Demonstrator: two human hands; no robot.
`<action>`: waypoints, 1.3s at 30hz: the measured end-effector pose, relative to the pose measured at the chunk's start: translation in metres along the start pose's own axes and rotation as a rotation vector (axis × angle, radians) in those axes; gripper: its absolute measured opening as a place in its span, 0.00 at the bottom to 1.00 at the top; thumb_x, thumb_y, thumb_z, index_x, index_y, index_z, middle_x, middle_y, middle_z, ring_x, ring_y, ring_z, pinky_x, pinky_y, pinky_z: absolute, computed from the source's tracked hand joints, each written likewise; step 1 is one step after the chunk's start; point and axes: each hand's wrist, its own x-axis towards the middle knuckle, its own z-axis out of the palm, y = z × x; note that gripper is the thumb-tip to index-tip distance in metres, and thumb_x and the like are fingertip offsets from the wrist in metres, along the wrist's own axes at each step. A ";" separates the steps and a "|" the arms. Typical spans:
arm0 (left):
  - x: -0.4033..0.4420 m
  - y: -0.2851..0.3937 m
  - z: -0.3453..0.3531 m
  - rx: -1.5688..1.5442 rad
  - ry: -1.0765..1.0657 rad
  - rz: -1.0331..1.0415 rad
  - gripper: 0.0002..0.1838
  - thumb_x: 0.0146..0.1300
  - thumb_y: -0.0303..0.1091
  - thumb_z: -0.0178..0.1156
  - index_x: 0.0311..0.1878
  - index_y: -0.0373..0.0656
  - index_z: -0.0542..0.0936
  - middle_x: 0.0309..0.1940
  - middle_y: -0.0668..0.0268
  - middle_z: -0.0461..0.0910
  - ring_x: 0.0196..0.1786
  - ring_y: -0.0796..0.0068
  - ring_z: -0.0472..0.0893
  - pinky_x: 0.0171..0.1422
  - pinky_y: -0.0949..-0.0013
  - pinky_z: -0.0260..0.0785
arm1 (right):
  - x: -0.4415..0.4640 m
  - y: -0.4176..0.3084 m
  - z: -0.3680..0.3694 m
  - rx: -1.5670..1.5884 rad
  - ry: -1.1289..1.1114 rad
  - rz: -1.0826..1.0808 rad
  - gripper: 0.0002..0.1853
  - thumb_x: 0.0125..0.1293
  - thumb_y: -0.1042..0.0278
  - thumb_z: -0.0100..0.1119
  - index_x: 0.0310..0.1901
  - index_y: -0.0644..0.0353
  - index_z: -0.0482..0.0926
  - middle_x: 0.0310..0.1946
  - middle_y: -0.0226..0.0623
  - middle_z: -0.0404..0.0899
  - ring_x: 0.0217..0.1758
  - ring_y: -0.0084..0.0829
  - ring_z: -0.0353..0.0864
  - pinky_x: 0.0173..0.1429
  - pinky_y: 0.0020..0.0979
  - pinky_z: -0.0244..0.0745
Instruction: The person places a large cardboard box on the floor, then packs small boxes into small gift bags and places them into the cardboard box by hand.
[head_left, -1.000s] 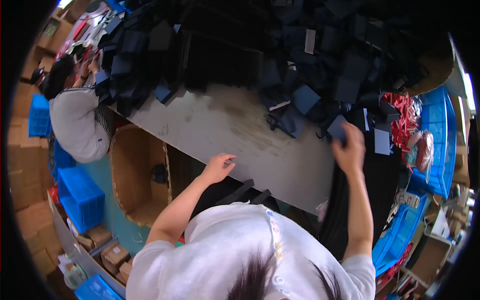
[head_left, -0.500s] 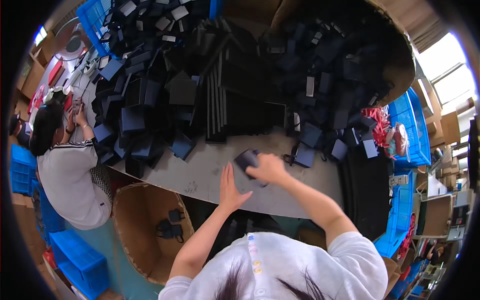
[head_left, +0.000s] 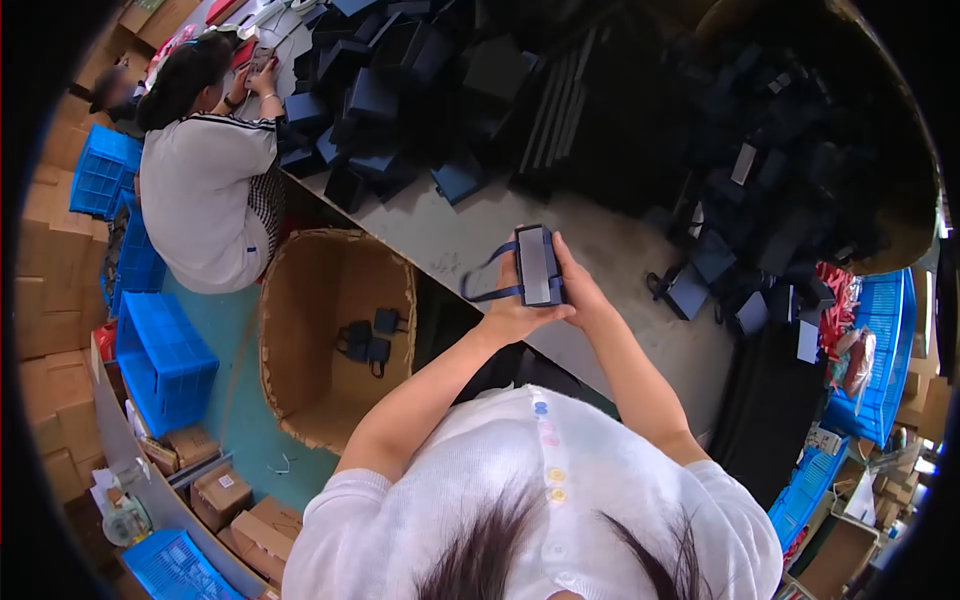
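A small dark blue box with a pale grey face (head_left: 537, 266) is held between both hands above the near edge of the grey table (head_left: 430, 236). My left hand (head_left: 515, 312) grips its left side and lower end, and a dark blue ribbon loop (head_left: 480, 285) hangs out beside it to the left. My right hand (head_left: 582, 288) wraps the box's right side. More dark blue boxes (head_left: 688, 292) lie on the table to the right, some with ribbon loops. Another blue box (head_left: 458, 181) lies at the edge of the left pile.
A large open carton (head_left: 280, 340) with several small dark items stands left below the table. A co-worker (head_left: 205, 190) sits at the left, hands on a phone-like object. Blue crates (head_left: 165, 360) stand on the floor. Red ribbons (head_left: 835, 300) lie at the right.
My right hand moved from the right-hand pile to the middle with a box. My left hand, open before, now holds it too. The view has shifted, and the box's pale face shows.
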 end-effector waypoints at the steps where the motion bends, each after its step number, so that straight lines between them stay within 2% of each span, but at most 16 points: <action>1: -0.001 0.009 -0.007 0.410 -0.030 0.175 0.62 0.33 0.46 0.81 0.69 0.37 0.53 0.67 0.50 0.55 0.71 0.53 0.55 0.73 0.57 0.53 | -0.005 -0.005 0.003 -0.015 0.004 -0.010 0.26 0.68 0.42 0.52 0.51 0.59 0.76 0.42 0.31 0.79 0.42 0.27 0.79 0.49 0.29 0.75; 4: 0.019 -0.003 -0.062 1.019 -0.130 0.523 0.64 0.31 0.47 0.80 0.72 0.40 0.54 0.70 0.49 0.52 0.73 0.48 0.52 0.74 0.52 0.51 | 0.003 -0.015 -0.009 0.027 0.150 -0.039 0.24 0.66 0.43 0.55 0.46 0.58 0.79 0.38 0.31 0.82 0.38 0.26 0.81 0.47 0.30 0.78; 5: 0.023 -0.007 -0.079 1.000 -0.004 0.177 0.59 0.35 0.43 0.78 0.72 0.42 0.55 0.69 0.49 0.54 0.72 0.46 0.54 0.74 0.53 0.52 | 0.008 -0.017 -0.020 0.021 0.177 -0.068 0.23 0.66 0.43 0.56 0.45 0.58 0.79 0.37 0.31 0.82 0.37 0.26 0.81 0.46 0.30 0.78; 11: 0.141 -0.048 -0.164 1.401 0.207 0.031 0.49 0.45 0.46 0.72 0.70 0.45 0.59 0.68 0.45 0.53 0.72 0.44 0.51 0.72 0.45 0.51 | 0.001 -0.015 -0.034 0.037 0.319 -0.139 0.23 0.67 0.44 0.55 0.47 0.58 0.79 0.38 0.31 0.82 0.38 0.27 0.81 0.47 0.31 0.78; 15: 0.135 -0.069 -0.163 1.393 0.119 0.304 0.44 0.45 0.47 0.72 0.66 0.49 0.65 0.68 0.46 0.53 0.70 0.42 0.54 0.71 0.47 0.52 | -0.003 -0.019 -0.030 0.037 0.446 -0.141 0.23 0.67 0.46 0.55 0.49 0.59 0.78 0.40 0.32 0.81 0.40 0.27 0.81 0.48 0.32 0.77; 18: 0.109 -0.079 -0.168 1.192 -0.111 0.211 0.41 0.45 0.45 0.71 0.65 0.50 0.68 0.70 0.47 0.52 0.70 0.43 0.55 0.71 0.46 0.53 | -0.002 -0.016 -0.022 0.012 0.455 -0.125 0.24 0.67 0.46 0.55 0.50 0.60 0.77 0.40 0.32 0.81 0.40 0.27 0.80 0.50 0.31 0.76; 19: 0.096 -0.060 -0.162 1.196 -0.134 0.252 0.38 0.50 0.46 0.70 0.64 0.49 0.68 0.67 0.47 0.58 0.65 0.47 0.65 0.61 0.49 0.66 | 0.001 -0.019 -0.021 -0.014 0.473 -0.157 0.24 0.67 0.47 0.56 0.50 0.63 0.77 0.40 0.33 0.80 0.41 0.26 0.79 0.50 0.31 0.75; 20: 0.090 -0.055 -0.160 1.191 -0.147 0.239 0.38 0.50 0.46 0.70 0.64 0.49 0.68 0.67 0.47 0.58 0.65 0.47 0.65 0.61 0.49 0.66 | 0.002 -0.019 -0.020 -0.043 0.494 -0.183 0.25 0.66 0.47 0.58 0.50 0.65 0.76 0.41 0.33 0.80 0.42 0.25 0.78 0.50 0.30 0.74; 23: 0.075 -0.023 -0.154 -0.259 0.080 -0.796 0.33 0.64 0.59 0.53 0.59 0.39 0.71 0.50 0.55 0.78 0.35 0.56 0.84 0.27 0.62 0.75 | 0.005 -0.019 -0.020 -0.095 0.530 -0.204 0.26 0.66 0.48 0.59 0.51 0.67 0.75 0.41 0.33 0.79 0.42 0.24 0.77 0.49 0.28 0.73; 24: 0.080 -0.033 -0.170 -0.204 0.037 -0.916 0.36 0.66 0.61 0.47 0.59 0.34 0.70 0.52 0.53 0.77 0.35 0.52 0.85 0.28 0.60 0.75 | 0.007 -0.019 -0.019 -0.122 0.534 -0.217 0.25 0.66 0.49 0.59 0.50 0.67 0.76 0.41 0.32 0.79 0.41 0.24 0.76 0.49 0.28 0.73; 27: 0.084 -0.042 -0.190 0.381 0.125 -0.837 0.36 0.65 0.57 0.52 0.60 0.31 0.68 0.59 0.48 0.71 0.44 0.50 0.83 0.37 0.56 0.76 | 0.010 -0.016 -0.015 -0.147 0.519 -0.213 0.26 0.65 0.49 0.60 0.50 0.67 0.76 0.41 0.32 0.78 0.43 0.23 0.75 0.51 0.28 0.70; 29: 0.069 -0.044 -0.179 1.035 0.465 -0.166 0.38 0.61 0.53 0.58 0.61 0.28 0.65 0.63 0.43 0.64 0.60 0.46 0.73 0.56 0.52 0.69 | 0.012 -0.016 -0.016 -0.179 0.514 -0.228 0.27 0.65 0.48 0.61 0.50 0.68 0.76 0.42 0.32 0.78 0.43 0.23 0.75 0.53 0.28 0.70; 30: 0.060 -0.051 -0.163 1.049 0.462 -0.035 0.43 0.53 0.51 0.65 0.64 0.29 0.62 0.64 0.42 0.61 0.69 0.45 0.59 0.68 0.50 0.56 | 0.014 -0.014 -0.020 -0.195 0.520 -0.236 0.27 0.65 0.48 0.61 0.51 0.68 0.76 0.42 0.33 0.78 0.44 0.23 0.74 0.53 0.27 0.69; 32: 0.043 -0.054 -0.119 1.288 0.410 -0.041 0.51 0.48 0.52 0.69 0.67 0.30 0.57 0.65 0.43 0.58 0.68 0.41 0.56 0.70 0.47 0.52 | 0.016 -0.013 -0.024 -0.208 0.526 -0.248 0.27 0.64 0.49 0.61 0.51 0.68 0.76 0.42 0.33 0.78 0.44 0.23 0.74 0.54 0.27 0.68; 36: 0.051 -0.079 -0.105 1.360 0.369 -0.098 0.55 0.42 0.50 0.72 0.69 0.33 0.54 0.64 0.46 0.58 0.66 0.41 0.56 0.69 0.46 0.52 | 0.012 -0.011 -0.036 -0.268 0.556 -0.297 0.29 0.63 0.47 0.62 0.51 0.69 0.75 0.42 0.34 0.79 0.44 0.24 0.74 0.53 0.26 0.69; 39: 0.052 -0.029 -0.111 1.025 0.260 -0.057 0.52 0.36 0.38 0.72 0.68 0.40 0.58 0.57 0.50 0.63 0.64 0.44 0.60 0.68 0.50 0.56 | 0.004 -0.020 -0.042 -0.347 0.562 -0.329 0.30 0.62 0.47 0.63 0.52 0.70 0.75 0.44 0.36 0.79 0.46 0.25 0.75 0.53 0.27 0.70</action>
